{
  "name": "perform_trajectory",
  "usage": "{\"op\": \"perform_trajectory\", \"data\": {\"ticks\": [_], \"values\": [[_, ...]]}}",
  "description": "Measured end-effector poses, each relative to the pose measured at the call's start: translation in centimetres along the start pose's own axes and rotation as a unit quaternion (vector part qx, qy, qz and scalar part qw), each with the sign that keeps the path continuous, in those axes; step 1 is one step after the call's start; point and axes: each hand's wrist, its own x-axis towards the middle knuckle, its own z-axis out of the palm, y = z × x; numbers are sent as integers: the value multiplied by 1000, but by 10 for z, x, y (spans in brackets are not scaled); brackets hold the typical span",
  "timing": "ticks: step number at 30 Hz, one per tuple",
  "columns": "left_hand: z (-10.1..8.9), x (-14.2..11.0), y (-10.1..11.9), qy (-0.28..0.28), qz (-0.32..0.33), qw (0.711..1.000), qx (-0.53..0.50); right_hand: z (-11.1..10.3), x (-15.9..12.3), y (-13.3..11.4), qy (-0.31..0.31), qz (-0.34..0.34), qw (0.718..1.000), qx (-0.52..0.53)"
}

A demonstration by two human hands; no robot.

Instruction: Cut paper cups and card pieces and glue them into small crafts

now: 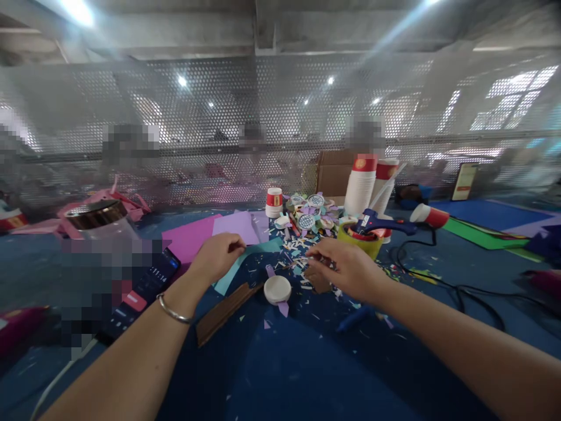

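Observation:
My left hand [218, 256] hovers over the purple paper [236, 227] and teal paper strip [252, 255], its fingers curled closed; whatever they may hold is hidden. Opposite it, my right hand [348, 266] has thumb and fingertips drawn close together in a pinch above paper scraps, and I cannot make out anything between them. On the table between and below the hands lies a small white round piece [277, 290], like a shallow cup bottom, with purple paper tabs sticking out above and below. A brown scrap [318, 280] lies under my right hand. A corrugated cardboard strip [225, 313] lies left of the white piece.
A glue gun [383, 223] rests on a yellow tape roll [362, 242]; its black cable [460, 286] runs right. Behind are finished-looking round pieces [307, 219], stacked paper cups [360, 190] and a cup [274, 202]. A phone [142, 292] and lidded jar [103, 222] stand left.

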Motion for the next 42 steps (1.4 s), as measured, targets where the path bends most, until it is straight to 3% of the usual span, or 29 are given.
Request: {"op": "perform_trajectory", "data": {"ticks": [14,21,27,30,33,35,38,42], "values": [[2,-2,8,-5,24,999,21,33,31,-10,48,-36,998,14],[-4,-4,30,51,80,995,26,16,23,-12,93,-56,993,35],[-12,-12,53,16,144,989,-23,3,16,-19,109,-76,990,40],[-16,-15,53,42,126,990,-44,0,15,-20,127,-80,988,42],[-22,-19,57,115,42,987,-108,-3,12,-21,168,-84,981,40],[-25,-22,64,133,-47,958,-251,-4,10,-25,188,-105,976,26],[-22,-26,81,85,-152,845,-506,-3,5,-32,169,-179,969,-7],[-9,-30,97,48,-200,736,-645,3,-1,-41,107,-273,953,-75]]}}
